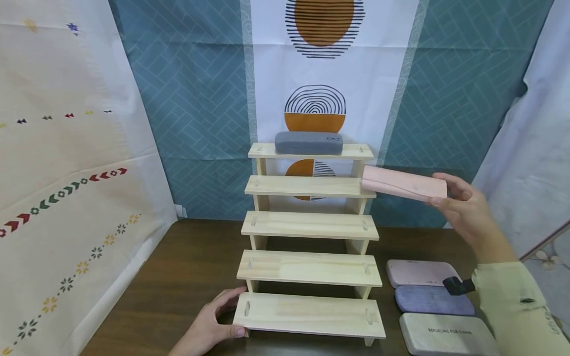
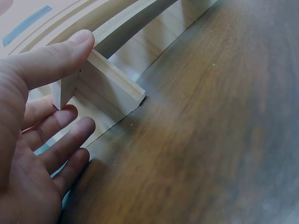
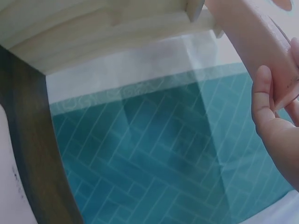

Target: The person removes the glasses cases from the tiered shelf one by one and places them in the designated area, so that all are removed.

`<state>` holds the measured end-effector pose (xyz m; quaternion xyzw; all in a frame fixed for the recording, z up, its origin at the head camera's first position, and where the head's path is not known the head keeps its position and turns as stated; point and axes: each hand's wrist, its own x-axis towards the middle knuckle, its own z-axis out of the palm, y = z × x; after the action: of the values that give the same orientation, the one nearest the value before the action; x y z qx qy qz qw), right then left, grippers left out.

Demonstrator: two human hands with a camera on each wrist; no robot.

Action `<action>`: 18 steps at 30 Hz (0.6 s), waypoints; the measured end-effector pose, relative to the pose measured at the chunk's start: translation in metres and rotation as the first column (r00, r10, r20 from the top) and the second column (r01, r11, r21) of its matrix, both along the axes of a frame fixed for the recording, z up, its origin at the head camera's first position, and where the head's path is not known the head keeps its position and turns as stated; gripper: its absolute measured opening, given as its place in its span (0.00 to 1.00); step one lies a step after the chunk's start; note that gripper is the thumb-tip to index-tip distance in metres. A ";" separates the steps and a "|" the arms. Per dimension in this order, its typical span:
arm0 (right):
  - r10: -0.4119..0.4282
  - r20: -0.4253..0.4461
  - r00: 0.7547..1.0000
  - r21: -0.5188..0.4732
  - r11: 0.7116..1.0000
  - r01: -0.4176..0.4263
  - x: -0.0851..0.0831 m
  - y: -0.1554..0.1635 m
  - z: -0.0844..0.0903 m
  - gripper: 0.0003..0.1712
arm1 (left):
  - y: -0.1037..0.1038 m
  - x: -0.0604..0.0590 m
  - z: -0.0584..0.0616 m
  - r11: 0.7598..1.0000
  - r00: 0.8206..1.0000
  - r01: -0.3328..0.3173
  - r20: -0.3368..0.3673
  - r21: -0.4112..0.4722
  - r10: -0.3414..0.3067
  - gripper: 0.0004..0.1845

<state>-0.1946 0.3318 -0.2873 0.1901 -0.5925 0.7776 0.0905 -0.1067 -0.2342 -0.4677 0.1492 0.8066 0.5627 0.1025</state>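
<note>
Left hand braces the stepped wooden rack at the near-left corner of the bottom step: thumb curled over the board edge, the other fingers loosely spread below it beside the side panel, so it grips the corner. Dark wooden table under both. Just below the right forearm, three cases lie side by side on the table: a beige case nearest, a blue-grey case behind it, a pale pink case past that; none touched. Further up, right hand holds a pink glasses case by its right end, thumb and fingers pinched on it; the case's left end sits at or just over the right end of the second step from the top, contact not clear. Beyond the fingertips, a grey case already lies flat on the top step. Judging by layout: one case placed, the pink one about to land, three steps bare, three cases left on the table. Patterned teal backdrop hangs behind the rack.
</note>
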 end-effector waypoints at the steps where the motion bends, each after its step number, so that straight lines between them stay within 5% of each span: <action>1: -0.001 0.002 1.000 0.006 1.000 0.000 0.000 0.002 -0.002 0.30 | 0.000 0.000 0.000 1.000 1.000 -0.002 0.004 -0.001 0.002 0.42; 18: 0.019 0.035 0.999 0.058 0.998 -0.021 0.002 0.039 -0.025 0.31 | -0.001 -0.001 -0.005 0.998 0.998 0.029 -0.061 0.050 -0.026 0.40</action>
<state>-0.1929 0.3707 -0.3127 0.1851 -0.6144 0.7641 0.0671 -0.1079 -0.2351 -0.4730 0.1799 0.7926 0.5768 0.0822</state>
